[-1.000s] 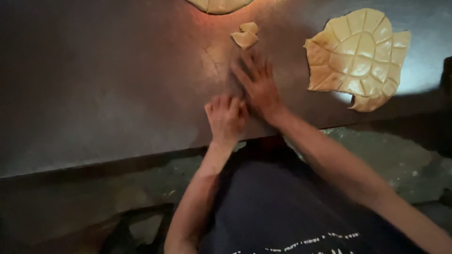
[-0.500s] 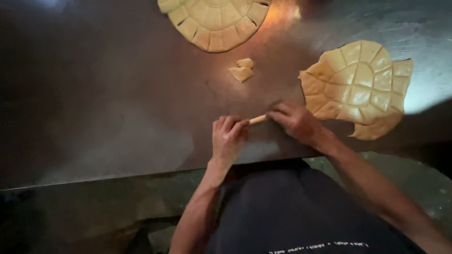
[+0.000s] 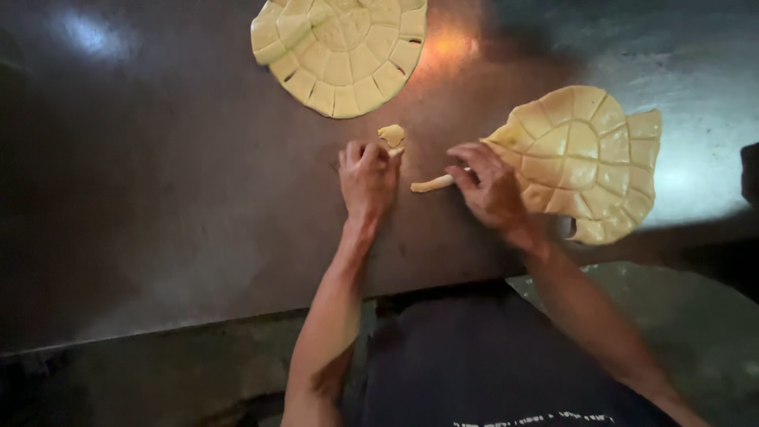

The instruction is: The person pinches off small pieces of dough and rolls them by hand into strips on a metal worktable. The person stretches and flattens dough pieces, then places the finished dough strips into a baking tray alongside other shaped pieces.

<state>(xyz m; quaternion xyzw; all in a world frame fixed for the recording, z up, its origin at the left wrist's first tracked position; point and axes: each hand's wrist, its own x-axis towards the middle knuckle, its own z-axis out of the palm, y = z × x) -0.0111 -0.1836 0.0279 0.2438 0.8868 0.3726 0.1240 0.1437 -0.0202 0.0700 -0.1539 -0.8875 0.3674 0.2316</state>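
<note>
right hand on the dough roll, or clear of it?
Touching. In the head view, the right hand has its fingertips closed on one end of the thin dough roll; no gap shows between them.

One view only, head-worn. We look steeply down from above our own torso onto a dark worktop, facing away from the body. Range is close: both forearms run up from the bottom edge, left hand and right hand near frame centre. The top edge crops a scored dough round. Floor shows along the bottom. No second view, so nothing overlaps.
</note>
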